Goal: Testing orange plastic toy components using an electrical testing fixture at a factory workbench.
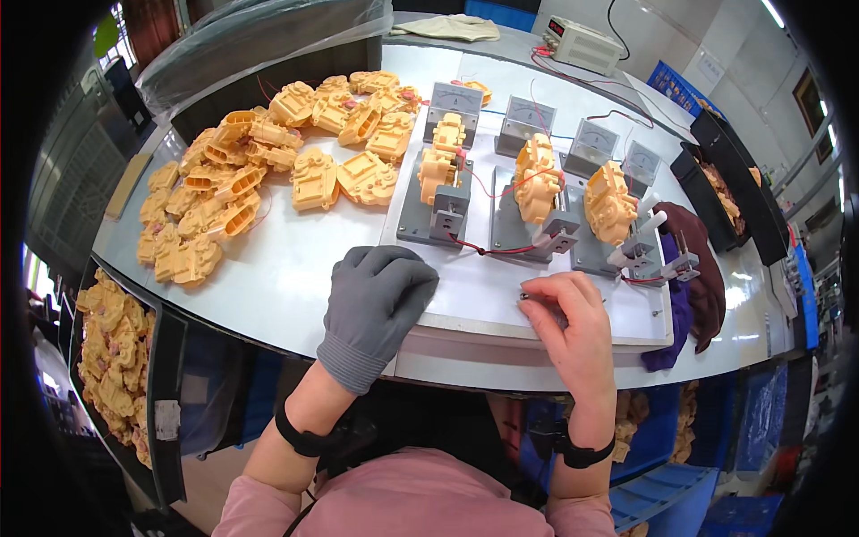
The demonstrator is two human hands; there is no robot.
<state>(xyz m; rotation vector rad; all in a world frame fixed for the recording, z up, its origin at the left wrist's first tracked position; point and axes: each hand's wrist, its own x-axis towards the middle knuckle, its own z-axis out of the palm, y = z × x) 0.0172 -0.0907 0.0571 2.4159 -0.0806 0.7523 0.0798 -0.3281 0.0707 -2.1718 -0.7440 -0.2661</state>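
Note:
My left hand, in a grey knit glove, rests at the left front corner of the white tray. Its fingers are curled together, and whatever they may hold is hidden. On the tray's front part, my bare right hand pinches a small metal piece, too small to tell its exact kind. Behind the hands stand three grey test fixtures, each carrying a yellow-orange plastic housing: a left one, a middle one and a right one. Red wires run from the fixtures.
Several analog meters line the tray's back. A heap of yellow housings covers the table's left side. At right lie a dark cloth and black bins. A power supply stands far back. A housing-filled crate sits lower left.

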